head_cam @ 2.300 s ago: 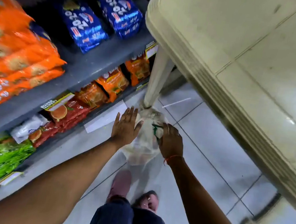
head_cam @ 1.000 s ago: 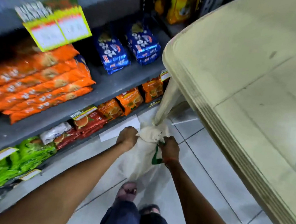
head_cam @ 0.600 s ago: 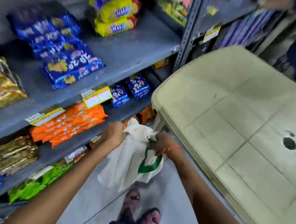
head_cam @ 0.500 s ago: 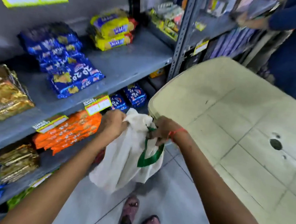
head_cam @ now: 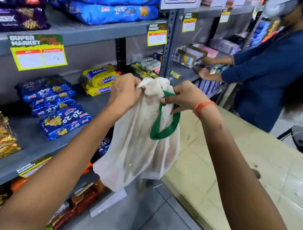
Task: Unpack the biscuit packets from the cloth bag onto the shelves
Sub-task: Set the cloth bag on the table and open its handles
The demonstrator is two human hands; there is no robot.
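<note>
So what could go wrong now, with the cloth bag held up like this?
Both hands, left and right, grip only the bunched top of the cloth bag, which hangs in the air beside the table. If one grip slips, it may drop. Opened while hanging, its contents could spill onto the floor.

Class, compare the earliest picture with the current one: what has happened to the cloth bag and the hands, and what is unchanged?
The cloth bag has gone up: it sat on the floor by the table leg and now hangs at shelf height. The left hand, open beside it at first, has closed on its gathered top. The right hand still grips the top by the green handle. No packet is out yet.
</note>
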